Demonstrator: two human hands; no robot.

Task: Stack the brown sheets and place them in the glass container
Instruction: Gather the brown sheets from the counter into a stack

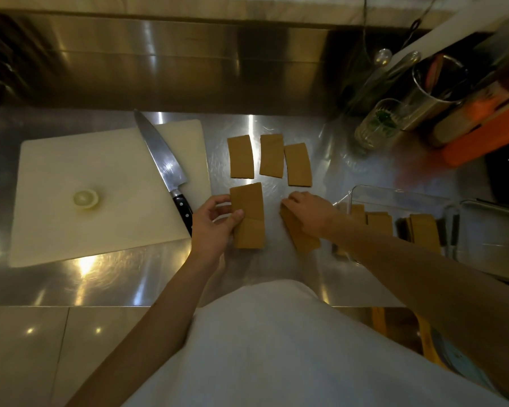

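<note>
Three brown sheets lie side by side on the steel counter: a left sheet (241,156), a middle sheet (271,155) and a right sheet (298,164). My left hand (212,223) grips a small stack of brown sheets (249,214) by its left edge, thumb on top. My right hand (310,212) presses down on another stack of brown sheets (301,237) that lies slanted on the counter. The glass container (394,193) stands to the right, behind my right forearm. Several brown sheets (423,230) stand inside it.
A white cutting board (56,183) lies at the left with an onion end (86,198) and a chef's knife (160,155) on it. A steel cup (437,92), a glass jar (378,126) and an orange box (482,142) crowd the back right corner.
</note>
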